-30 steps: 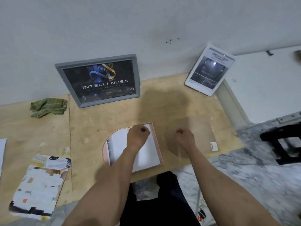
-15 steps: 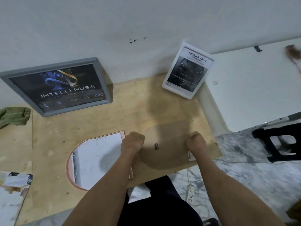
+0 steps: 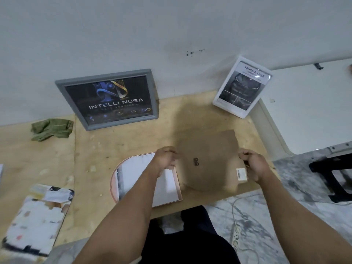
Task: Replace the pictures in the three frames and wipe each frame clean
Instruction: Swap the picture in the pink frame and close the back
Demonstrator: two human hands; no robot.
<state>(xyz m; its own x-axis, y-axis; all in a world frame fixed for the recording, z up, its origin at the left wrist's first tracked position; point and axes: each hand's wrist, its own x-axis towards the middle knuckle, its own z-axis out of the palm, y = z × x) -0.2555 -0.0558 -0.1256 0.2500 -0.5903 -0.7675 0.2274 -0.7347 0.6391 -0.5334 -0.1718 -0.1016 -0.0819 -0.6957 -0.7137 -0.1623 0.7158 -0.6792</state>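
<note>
Both hands, left [image 3: 165,156] and right [image 3: 254,164], pinch the backing board's [image 3: 210,161] side edges just right of the open pink frame [image 3: 176,184]; it looks thin, light, stiff, best held by its edges.

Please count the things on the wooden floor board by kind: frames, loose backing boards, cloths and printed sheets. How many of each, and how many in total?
Frames: 3, the grey frame, the white frame, the pink arched frame
Backing boards: 1, the brown backing board, held by the left hand and the right hand
Cloths: 1, the green cloth
Printed sheets: 1, the printed sheet
Total: 6
</note>
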